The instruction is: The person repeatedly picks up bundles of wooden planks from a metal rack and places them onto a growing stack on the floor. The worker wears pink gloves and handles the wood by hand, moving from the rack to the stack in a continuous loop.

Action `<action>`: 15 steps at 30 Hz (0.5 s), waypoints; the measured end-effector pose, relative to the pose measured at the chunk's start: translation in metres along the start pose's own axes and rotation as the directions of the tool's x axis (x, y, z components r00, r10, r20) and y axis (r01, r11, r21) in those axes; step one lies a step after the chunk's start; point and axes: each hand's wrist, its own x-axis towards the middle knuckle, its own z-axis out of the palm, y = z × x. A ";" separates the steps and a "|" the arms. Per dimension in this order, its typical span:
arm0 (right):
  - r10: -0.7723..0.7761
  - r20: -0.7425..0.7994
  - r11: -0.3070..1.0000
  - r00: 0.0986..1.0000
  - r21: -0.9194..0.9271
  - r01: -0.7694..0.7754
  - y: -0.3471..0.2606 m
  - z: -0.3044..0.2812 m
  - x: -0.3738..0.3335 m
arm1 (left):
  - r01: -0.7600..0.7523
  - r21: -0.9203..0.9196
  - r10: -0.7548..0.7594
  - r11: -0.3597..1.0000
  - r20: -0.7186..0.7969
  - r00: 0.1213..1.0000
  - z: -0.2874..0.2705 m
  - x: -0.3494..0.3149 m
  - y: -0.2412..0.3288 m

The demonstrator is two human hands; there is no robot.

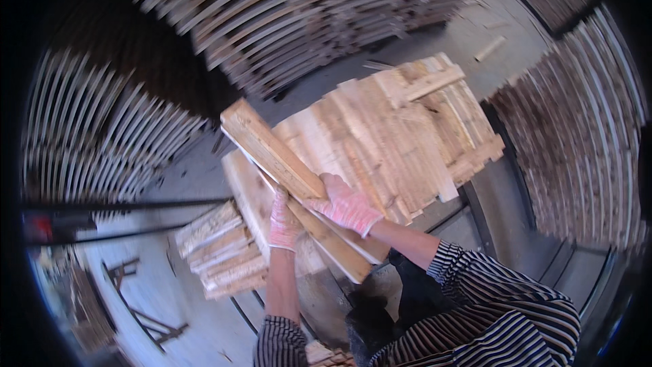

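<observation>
Both of my hands wear pink-and-white gloves and hold wooden boards just above a large pile of pale planks (367, 143). My right hand (348, 207) is closed on the upper wooden board (270, 148), near its lower end. My left hand (282, 219) grips the left edge of the held boards, its thumb along the side. Beneath the upper one, another wooden board (331, 248) fans out at a slight angle toward my body. How many boards are in the bundle cannot be made out fully, as my hands cover the middle.
A lower stack of short planks (224, 255) stands at the left of the pile. Tall racks of layered boards rise at the far side (305, 13), left (102, 122) and right (577, 136). A dark metal frame (139, 306) lies on the floor at lower left.
</observation>
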 end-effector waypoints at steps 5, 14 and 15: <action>-0.037 -0.182 0.986 0.983 -0.165 0.007 0.041 -0.066 -0.002 | 0.127 -0.153 -0.116 0.980 0.083 0.990 0.026 0.078 -0.100; 0.121 -0.376 0.957 0.919 -0.204 -0.209 0.238 -0.211 0.048 | 0.360 0.080 -0.367 0.929 0.088 0.926 0.102 0.151 -0.162; 0.109 -0.430 0.953 0.896 -0.210 -0.217 0.259 -0.231 0.056 | 0.374 0.092 -0.382 0.923 0.098 0.919 0.105 0.155 -0.165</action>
